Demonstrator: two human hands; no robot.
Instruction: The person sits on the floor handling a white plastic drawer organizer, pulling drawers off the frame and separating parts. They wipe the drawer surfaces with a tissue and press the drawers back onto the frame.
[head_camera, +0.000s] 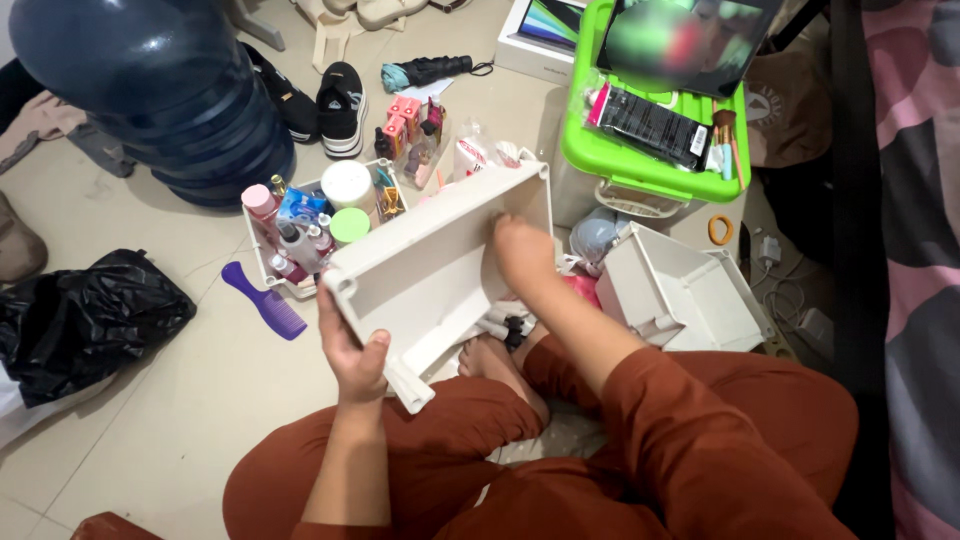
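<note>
I hold a white plastic drawer bin (420, 275) tilted up over my crossed legs, its hollow facing me. My left hand (350, 350) grips its near left rim, thumb inside. Inside the bin, my right hand (522, 250) presses against the back wall near the right end; whether it holds anything I cannot tell. The bin looks empty inside.
A white tray (262, 262) packed with several cosmetic bottles sits behind the bin. A second white bin (680, 295) lies to the right. A purple comb (265, 300), a black bag (85, 320), a blue water jug (150, 90), black shoes (340, 105) and a green basket (650, 165) surround me.
</note>
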